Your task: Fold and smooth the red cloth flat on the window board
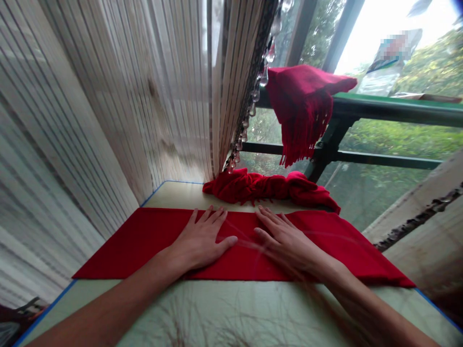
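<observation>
A red cloth [152, 241], perhaps a scarf, lies flat as a wide band across the pale green table [202, 308]. My left hand [202, 241] rests on its middle, palm down, fingers spread and thumb pointing right. To the right of it my right hand [285, 241] also lies flat on the cloth, fingers stretched toward the far edge. Neither hand grips anything. Just beyond the fingertips a crumpled red cloth [267, 189] is bunched along the table's back edge, with some fringe showing.
A fringed red scarf [304, 101] hangs over a dark green window rail [405, 108] at the back right. Striped sheer curtains [144, 86] with a bead trim [255, 96] cover the left side. A plastic packet [383, 72] stands on the rail. Another curtain [427, 212] hangs at right.
</observation>
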